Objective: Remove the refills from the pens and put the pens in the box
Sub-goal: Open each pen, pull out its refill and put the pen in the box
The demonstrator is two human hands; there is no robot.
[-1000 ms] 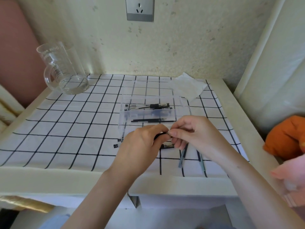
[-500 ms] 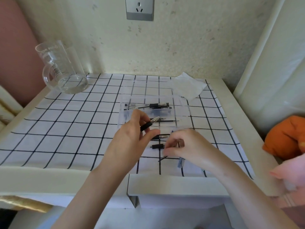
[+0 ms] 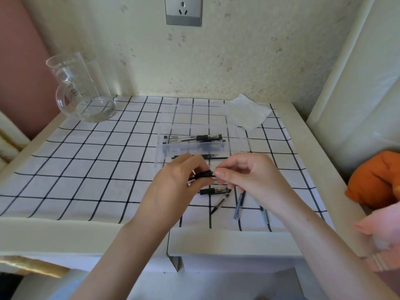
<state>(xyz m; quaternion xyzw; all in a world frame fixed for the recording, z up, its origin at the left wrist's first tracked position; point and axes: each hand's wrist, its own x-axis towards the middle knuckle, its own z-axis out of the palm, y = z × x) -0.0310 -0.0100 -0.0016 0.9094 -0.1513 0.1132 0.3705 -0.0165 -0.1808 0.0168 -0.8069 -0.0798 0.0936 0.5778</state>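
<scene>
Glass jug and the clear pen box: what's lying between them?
Nothing. In the head view only bare checked cloth lies between the glass jug and the clear box.

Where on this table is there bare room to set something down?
Bare: the checked cloth between glass jug, clear box and left hand; also the strip behind the box, left of the tissue. Crowded: before the box, where the right hand and the left hold a pen over loose pen parts.

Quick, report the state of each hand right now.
Left hand: grips the black-gripped pen above the table.
Right hand: pinches the same pen's other end with its fingertips.
</scene>
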